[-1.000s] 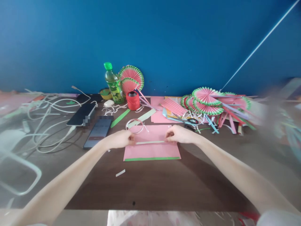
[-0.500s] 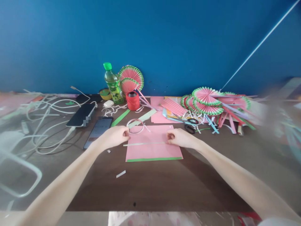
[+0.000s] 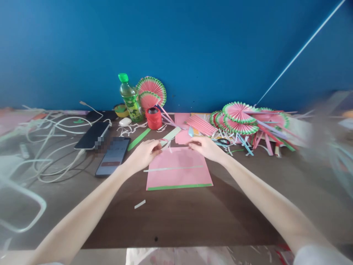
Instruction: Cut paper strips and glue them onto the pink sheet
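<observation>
My left hand [image 3: 150,151] is closed, thumb and fingers pinching a thin roll of tape [image 3: 166,141] that is partly hidden behind the fingertips. A short loose end hangs from it. Above the upper right corner of a pink sheet of paper [image 3: 179,178] is my right hand [image 3: 203,147], fingers curved and slightly apart, with nothing visible in them. A pale narrow strip [image 3: 172,169] lies across the middle of the sheet and sticks out past its left edge. Green edging [image 3: 180,187] runs along the sheet's near side.
Left of the sheet lie a phone [image 3: 113,156], a power bank [image 3: 92,135] and tangled white cables [image 3: 45,167]. At the back stand a green-capped bottle [image 3: 129,97], a red spool [image 3: 153,118] and folded paper fans [image 3: 151,90]. More fans [image 3: 239,114], strips and scissors [image 3: 223,141] are heaped right.
Both hands have moved from beside the strip toward the sheet's far edge. The left hand has taken hold of the tape roll, and the right hand has left the strip.
</observation>
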The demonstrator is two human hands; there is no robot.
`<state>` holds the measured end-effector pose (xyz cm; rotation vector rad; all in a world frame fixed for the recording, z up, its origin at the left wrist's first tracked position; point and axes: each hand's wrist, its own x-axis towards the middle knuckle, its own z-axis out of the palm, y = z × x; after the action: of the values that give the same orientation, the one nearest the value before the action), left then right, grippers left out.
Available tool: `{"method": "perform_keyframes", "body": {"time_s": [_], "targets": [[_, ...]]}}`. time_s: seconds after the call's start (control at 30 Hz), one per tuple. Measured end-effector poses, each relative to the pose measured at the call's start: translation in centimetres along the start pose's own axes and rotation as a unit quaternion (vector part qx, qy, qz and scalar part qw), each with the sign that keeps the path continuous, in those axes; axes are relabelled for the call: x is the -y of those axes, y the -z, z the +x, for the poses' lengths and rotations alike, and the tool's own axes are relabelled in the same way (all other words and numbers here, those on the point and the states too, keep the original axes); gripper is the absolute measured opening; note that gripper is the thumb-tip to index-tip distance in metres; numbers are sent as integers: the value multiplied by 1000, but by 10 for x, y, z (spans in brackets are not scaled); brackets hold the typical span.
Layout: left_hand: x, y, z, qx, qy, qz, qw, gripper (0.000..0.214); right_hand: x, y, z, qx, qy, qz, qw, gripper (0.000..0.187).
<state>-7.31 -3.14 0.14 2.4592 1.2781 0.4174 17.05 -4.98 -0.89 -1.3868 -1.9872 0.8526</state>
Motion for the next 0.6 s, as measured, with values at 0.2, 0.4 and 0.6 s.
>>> {"method": "perform_keyframes", "body": {"time_s": [0.2,0.4,0.6], "targets": [[-18,8,-8,15,22,-128,991,14,17,-27,15,-49,44,130,989,23],[-20,4,-12,37,41,-208,977,13,29,-33,10,-103,18,178,979,5],[-19,-3,-15,52,39,-303,951,6,27,-32,9,-63,-5,238,969,13]]}}
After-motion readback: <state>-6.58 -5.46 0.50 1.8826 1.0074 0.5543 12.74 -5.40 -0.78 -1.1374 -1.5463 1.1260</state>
